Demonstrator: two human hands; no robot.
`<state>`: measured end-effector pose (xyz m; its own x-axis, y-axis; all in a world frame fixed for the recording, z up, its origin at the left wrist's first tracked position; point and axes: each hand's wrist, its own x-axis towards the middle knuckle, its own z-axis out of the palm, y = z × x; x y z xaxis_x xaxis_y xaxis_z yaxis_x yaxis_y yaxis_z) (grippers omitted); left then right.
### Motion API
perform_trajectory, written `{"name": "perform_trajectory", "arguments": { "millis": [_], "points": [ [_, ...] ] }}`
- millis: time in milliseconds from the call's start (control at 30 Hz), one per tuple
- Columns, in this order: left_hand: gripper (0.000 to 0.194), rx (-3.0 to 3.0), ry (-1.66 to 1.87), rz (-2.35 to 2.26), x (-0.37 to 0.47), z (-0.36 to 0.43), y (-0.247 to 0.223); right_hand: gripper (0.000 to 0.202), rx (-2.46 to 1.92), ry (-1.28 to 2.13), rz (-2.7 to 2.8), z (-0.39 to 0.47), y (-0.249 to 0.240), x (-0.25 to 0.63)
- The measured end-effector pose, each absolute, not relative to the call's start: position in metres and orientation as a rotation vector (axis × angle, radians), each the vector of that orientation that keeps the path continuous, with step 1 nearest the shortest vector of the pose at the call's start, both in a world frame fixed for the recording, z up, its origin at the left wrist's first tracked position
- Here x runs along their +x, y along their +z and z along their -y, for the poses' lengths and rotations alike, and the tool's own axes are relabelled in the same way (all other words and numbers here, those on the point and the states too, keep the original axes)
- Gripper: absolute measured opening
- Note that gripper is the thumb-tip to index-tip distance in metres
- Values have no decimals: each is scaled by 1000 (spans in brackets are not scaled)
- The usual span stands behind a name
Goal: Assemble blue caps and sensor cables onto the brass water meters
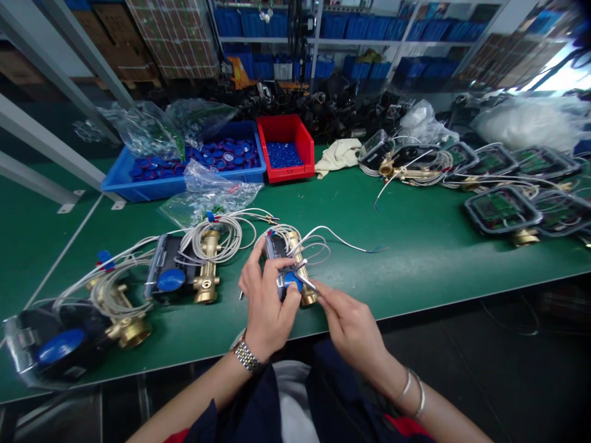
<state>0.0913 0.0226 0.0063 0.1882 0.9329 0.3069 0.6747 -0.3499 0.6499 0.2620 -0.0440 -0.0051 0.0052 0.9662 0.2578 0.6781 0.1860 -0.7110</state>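
Observation:
A meter with a brass pipe body, a dark housing and a blue round cap lies on the green table in front of me. My left hand, with a metal watch on the wrist, grips the meter's housing from the left, its fingers over the top and the thumb by the cap. My right hand is closed on a slim metal tool, whose far end lies over the meter beside the cap. White cables loop behind the meter, and one loose cable trails right.
Two similar meters with coiled cables lie at the left. Behind them are a blue bin of blue caps, plastic bags and a red bin. A cloth and several open housings lie toward the right.

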Motion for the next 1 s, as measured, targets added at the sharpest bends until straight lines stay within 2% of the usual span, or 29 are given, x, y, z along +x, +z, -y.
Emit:
{"name": "perform_trajectory", "arguments": {
  "millis": [67,167,333,433,567,667,800,1000],
  "points": [
    [31,2101,959,-1514,91,-23,6,42,-1552,539,1718,45,-5,262],
    [31,2099,946,-1518,92,-23,7,46,-1509,419,1591,45,-5,262],
    [31,2087,973,-1520,93,-23,6,44,-1494,591,1712,44,-8,261],
    [31,2085,964,-1510,91,-24,5,43,-1509,490,1603,44,-10,260],
    [38,2103,969,-1432,86,-25,2,40,-1519,567,1721,46,-12,259],
    [44,2122,945,-1421,84,-26,2,41,-1492,463,1660,47,-13,259],
    [50,2124,933,-1451,85,-26,3,29,-1521,518,1782,46,-12,258],
    [49,2134,956,-1432,84,-24,3,22,-1589,507,1740,43,-10,259]
  ]
}}
